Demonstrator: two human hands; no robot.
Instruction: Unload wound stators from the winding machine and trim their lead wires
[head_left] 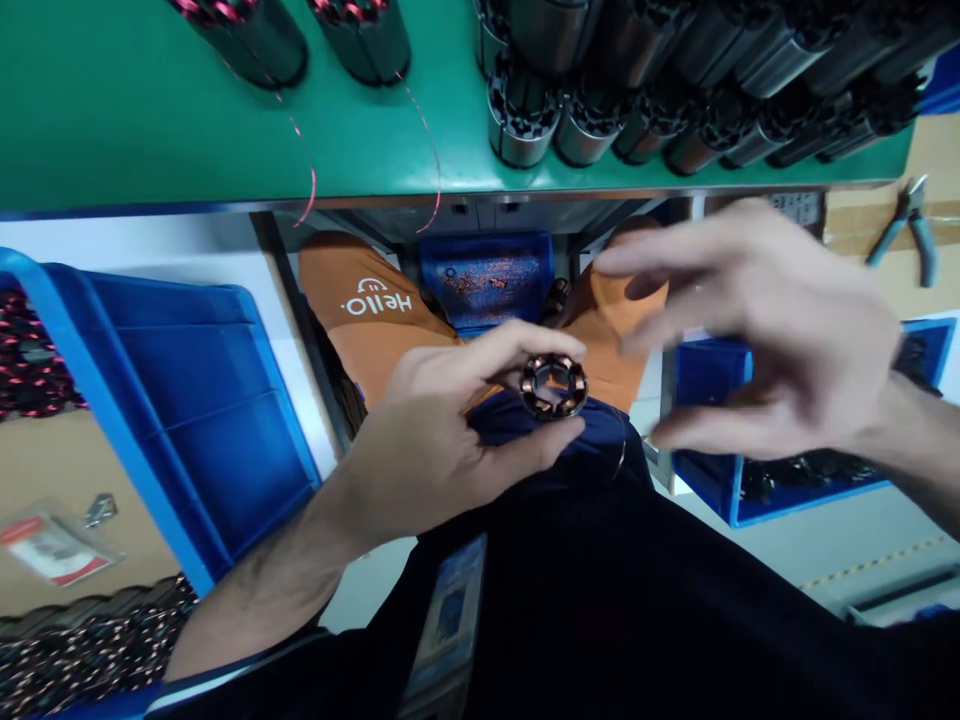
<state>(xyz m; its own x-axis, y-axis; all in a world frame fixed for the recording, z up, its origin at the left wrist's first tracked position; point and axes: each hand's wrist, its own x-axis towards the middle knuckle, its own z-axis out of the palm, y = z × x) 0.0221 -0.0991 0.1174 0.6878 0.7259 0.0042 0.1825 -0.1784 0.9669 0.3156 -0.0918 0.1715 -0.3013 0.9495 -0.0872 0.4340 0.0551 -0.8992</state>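
Note:
My left hand (442, 430) grips a small wound stator (577, 388) between thumb and fingers, above my lap. Its round end faces me, showing copper windings in a black ring with an open centre. A thin loose wire (622, 450) hangs just right of it. To the right and apart from the stator, my right hand (780, 330) is raised with its fingers spread, blurred by motion; nothing shows in it. On the green worktop (112, 120) beyond stand two stators with pink windings (262, 45), thin wire tails trailing over the edge.
Rows of unwound stator cores (525, 135) fill the worktop's right. Pliers (911, 230) lie at far right, above a blue bin (739, 490) of dark parts. A blue crate (202, 400) stands at left. Copper wire scraps lie in a blue tray (487, 310) between my legs.

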